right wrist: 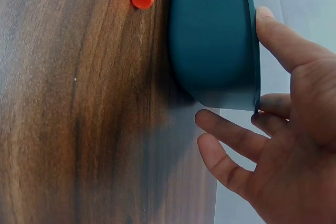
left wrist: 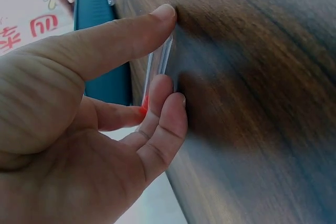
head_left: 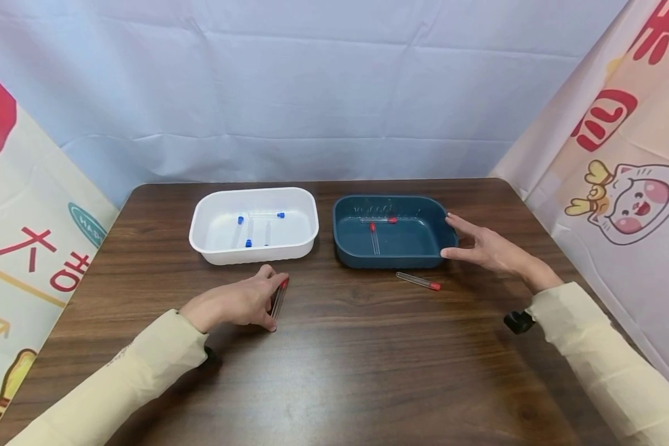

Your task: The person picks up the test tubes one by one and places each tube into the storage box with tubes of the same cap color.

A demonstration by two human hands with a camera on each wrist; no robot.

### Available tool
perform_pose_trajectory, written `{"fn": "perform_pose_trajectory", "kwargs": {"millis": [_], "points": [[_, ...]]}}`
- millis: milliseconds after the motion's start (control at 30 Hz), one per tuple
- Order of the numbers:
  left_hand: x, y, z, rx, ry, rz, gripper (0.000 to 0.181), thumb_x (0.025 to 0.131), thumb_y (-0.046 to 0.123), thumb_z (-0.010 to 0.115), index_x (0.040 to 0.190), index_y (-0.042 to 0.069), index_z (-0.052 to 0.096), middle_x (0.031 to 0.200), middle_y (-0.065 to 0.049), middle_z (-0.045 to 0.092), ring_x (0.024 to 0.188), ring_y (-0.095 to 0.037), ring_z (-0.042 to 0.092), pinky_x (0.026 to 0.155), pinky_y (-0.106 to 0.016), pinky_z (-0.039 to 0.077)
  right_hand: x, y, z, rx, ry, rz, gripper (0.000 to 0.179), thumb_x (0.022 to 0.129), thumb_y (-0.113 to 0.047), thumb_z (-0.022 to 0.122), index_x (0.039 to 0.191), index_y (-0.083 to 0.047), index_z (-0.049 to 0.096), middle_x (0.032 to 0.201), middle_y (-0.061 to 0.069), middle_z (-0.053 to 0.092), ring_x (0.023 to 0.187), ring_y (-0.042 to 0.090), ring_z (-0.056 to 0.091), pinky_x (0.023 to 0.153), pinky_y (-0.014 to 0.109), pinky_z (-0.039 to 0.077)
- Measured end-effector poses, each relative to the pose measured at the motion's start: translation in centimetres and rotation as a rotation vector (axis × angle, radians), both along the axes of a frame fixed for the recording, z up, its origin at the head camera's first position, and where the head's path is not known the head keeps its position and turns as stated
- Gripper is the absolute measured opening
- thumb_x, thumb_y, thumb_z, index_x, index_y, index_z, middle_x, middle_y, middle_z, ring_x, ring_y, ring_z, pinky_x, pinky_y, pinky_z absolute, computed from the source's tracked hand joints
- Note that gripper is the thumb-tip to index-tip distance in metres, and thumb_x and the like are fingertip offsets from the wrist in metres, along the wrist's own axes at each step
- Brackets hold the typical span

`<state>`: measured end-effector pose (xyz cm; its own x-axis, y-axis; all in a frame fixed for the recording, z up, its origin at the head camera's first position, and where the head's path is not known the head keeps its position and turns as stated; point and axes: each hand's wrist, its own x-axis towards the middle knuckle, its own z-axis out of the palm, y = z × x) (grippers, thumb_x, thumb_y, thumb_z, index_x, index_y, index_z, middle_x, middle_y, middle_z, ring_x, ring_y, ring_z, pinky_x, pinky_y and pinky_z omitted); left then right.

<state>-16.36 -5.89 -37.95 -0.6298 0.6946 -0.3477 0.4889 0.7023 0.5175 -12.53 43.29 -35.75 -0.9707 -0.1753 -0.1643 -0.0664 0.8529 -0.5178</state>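
My left hand (head_left: 235,302) pinches a red-capped test tube (head_left: 279,303) low over the wooden table, in front of the white tub (head_left: 251,256). The left wrist view shows the thumb at the tube's clear end and the index finger at its red cap (left wrist: 145,102). At the right end of the dark teal tub (head_left: 390,262), my right hand (head_left: 487,248) touches the rim with spread, fairly straight fingers. The right wrist view has the thumb on that tub's rim (right wrist: 256,51). Another red-capped tube (head_left: 417,281) lies in front of the teal tub.
Several blue-capped tubes (head_left: 249,234) lie in the white tub. Inside the teal tub are two red-capped tubes, one of them pointing forward (head_left: 375,240). Both tubs stand side by side near the back edge of the table (head_left: 334,371), before a white cloth (head_left: 323,93).
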Motion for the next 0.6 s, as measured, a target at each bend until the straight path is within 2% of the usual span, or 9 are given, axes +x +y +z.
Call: {"fn": "perform_pose_trajectory", "kwargs": {"millis": [267,433,600], "points": [[-0.5,0.1,-0.2,0.033,0.025,-0.032,0.088,0.079,0.019,0.092,0.148,-0.005,0.042,0.125,-0.013,0.043,0.079,-0.008,0.057,0.073,-0.025,0.050,0.0,0.1,0.0,-0.001,-0.008,-0.003,0.091,0.101,-0.046,0.066,0.167,-0.011,0.014,0.168,0.024,0.018,0.119,0.043,0.059,0.098,0.061,0.046],[-0.9,0.2,-0.1,0.139,0.023,-0.082,0.080,0.081,0.023,0.091,0.142,-0.003,0.047,0.121,-0.011,0.047,0.089,-0.012,0.059,0.078,-0.027,0.051,0.1,0.1,0.0,-0.005,-0.011,-0.006,0.091,0.101,-0.046,0.066,0.167,-0.012,0.013,0.169,0.023,0.017,0.121,0.042,0.058,0.098,0.060,0.047],[-1.3,0.7,0.4,0.205,0.012,-0.105,0.085,0.083,0.030,0.089,0.148,0.001,0.043,0.120,-0.006,0.052,0.096,-0.012,0.061,0.086,-0.031,0.051,0.1,0.1,0.0,-0.004,-0.002,-0.002,0.090,0.101,-0.045,0.066,0.167,-0.012,0.014,0.169,0.022,0.017,0.123,0.042,0.058,0.097,0.058,0.048]]}}
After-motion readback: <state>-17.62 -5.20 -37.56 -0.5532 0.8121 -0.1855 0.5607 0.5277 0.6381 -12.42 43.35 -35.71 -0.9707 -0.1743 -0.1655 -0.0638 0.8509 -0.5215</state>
